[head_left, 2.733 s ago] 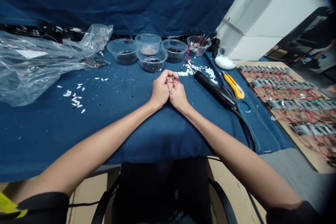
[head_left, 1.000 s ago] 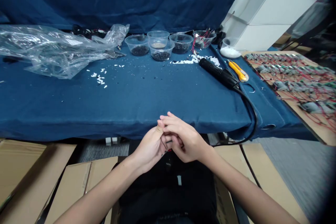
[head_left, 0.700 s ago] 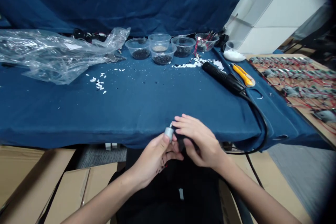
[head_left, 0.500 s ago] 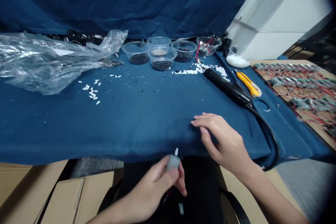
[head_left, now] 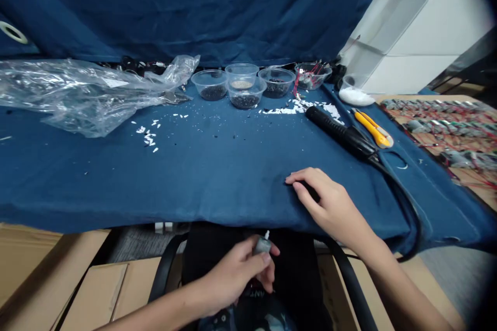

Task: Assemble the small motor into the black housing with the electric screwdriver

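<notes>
My left hand point(head_left: 243, 269) is closed around a small grey motor point(head_left: 263, 244) with a thin white tip pointing up. It is held over my lap, just in front of the table's near edge. My right hand point(head_left: 324, 199) is over the blue cloth point(head_left: 217, 181) near that edge, fingers bent downward and thumb apart from them. Its fingertips reach the cloth; a tiny dark spot shows there, too small to name.
Clear plastic bowls point(head_left: 245, 94) with dark bits stand at the back. White pieces point(head_left: 285, 110) are scattered before them. On the right lie a black-handled tool with a cable point(head_left: 341, 137), a yellow cutter point(head_left: 373, 129) and a board point(head_left: 471, 178) with wired motors. Plastic bags point(head_left: 89, 108) cover the left.
The view has shifted a little. My left hand with the motor is slightly lower, and my right hand's fingers have bent down toward the cloth.
</notes>
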Action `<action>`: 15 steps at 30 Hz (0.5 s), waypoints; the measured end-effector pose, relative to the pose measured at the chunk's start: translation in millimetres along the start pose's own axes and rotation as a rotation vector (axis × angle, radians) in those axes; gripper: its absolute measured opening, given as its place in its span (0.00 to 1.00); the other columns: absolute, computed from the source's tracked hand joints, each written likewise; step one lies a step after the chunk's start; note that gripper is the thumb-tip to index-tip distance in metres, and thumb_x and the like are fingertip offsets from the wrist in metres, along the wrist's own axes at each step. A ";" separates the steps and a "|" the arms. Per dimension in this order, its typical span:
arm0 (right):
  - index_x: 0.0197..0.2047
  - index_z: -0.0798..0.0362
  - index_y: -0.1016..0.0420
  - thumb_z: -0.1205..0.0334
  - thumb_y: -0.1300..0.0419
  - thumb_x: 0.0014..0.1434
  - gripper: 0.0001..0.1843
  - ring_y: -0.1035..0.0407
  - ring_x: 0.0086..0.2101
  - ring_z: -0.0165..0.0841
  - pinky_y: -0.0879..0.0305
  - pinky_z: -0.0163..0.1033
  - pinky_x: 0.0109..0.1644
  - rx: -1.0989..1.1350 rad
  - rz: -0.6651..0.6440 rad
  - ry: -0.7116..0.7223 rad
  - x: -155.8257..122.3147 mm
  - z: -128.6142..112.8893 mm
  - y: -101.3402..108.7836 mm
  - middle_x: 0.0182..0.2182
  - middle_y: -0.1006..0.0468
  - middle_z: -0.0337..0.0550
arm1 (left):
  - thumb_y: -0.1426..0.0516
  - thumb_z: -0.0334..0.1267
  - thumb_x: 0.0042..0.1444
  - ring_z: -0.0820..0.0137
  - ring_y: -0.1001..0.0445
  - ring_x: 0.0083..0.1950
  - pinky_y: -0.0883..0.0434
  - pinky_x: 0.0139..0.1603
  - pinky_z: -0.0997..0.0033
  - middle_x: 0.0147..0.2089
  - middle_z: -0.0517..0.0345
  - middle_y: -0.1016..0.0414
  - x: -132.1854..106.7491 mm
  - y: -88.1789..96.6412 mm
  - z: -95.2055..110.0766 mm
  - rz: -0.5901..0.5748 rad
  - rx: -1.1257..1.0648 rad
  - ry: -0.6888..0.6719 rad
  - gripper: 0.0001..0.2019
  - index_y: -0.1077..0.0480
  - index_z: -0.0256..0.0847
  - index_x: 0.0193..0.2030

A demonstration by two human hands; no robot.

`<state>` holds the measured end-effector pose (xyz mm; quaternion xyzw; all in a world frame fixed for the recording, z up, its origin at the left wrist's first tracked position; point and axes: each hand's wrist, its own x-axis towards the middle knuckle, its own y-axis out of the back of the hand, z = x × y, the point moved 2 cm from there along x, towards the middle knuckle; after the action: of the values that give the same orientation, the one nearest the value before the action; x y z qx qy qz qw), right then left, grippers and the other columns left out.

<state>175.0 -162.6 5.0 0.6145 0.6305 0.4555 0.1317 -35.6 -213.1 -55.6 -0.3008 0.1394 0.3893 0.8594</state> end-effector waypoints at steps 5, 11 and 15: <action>0.45 0.49 0.29 0.62 0.50 0.68 0.09 0.33 0.46 0.32 0.38 0.41 0.52 0.069 -0.059 -0.083 0.6 3.3 1.1 0.43 0.26 0.40 | 0.48 0.44 0.62 0.73 0.31 0.30 0.36 0.37 0.70 0.30 0.57 0.31 0.7 7.5 -4.0 0.035 -0.126 -0.039 0.15 0.36 0.33 0.47; 0.46 0.46 0.25 0.61 0.45 0.64 0.09 0.32 0.50 0.38 0.35 0.48 0.55 0.302 -0.038 -0.233 -19.3 6.7 -1.7 0.45 0.25 0.44 | 0.44 0.45 0.56 0.71 0.35 0.34 0.37 0.41 0.70 0.31 0.57 0.34 12.6 20.9 9.6 -0.148 0.169 0.102 0.14 0.36 0.35 0.38; 0.40 0.38 0.23 0.50 0.44 0.61 0.10 0.26 0.35 0.41 0.27 0.46 0.35 0.516 -0.110 -0.403 -68.1 3.0 -26.6 0.30 0.24 0.43 | 0.44 0.45 0.54 0.72 0.39 0.34 0.40 0.40 0.73 0.31 0.61 0.38 20.0 37.5 5.0 -0.258 0.394 0.192 0.11 0.37 0.39 0.34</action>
<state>174.1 -217.8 -43.0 0.6705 0.7186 0.1421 0.1181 -50.7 -178.9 -76.5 -0.1782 0.2539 0.2116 0.9268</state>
